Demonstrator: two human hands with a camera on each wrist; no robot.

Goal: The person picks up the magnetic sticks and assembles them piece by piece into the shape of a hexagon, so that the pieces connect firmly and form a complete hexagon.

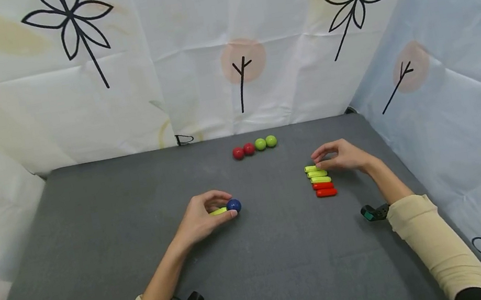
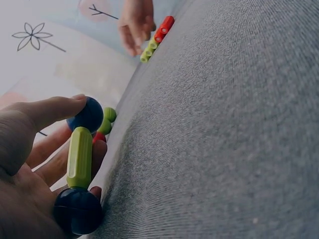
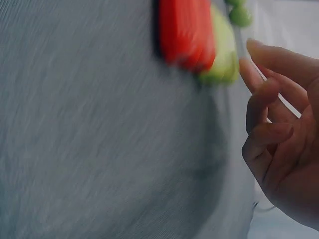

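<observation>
From where I sit, the head feed is bright and evenly lit, its pale backdrop (image 1: 197, 88) bluish toward the right and only soft shadows on the grey table (image 1: 289, 269). My left wrist feed runs dimmer, the left hand (image 2: 22, 186) shaded though the cloth's weave reads clearly, while my right wrist feed smears the red sticks (image 3: 187, 32) with blur.

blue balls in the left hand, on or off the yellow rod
On: in the left wrist view, the upper ball and lower ball each touch an end of the rod, with no gap showing.
</observation>
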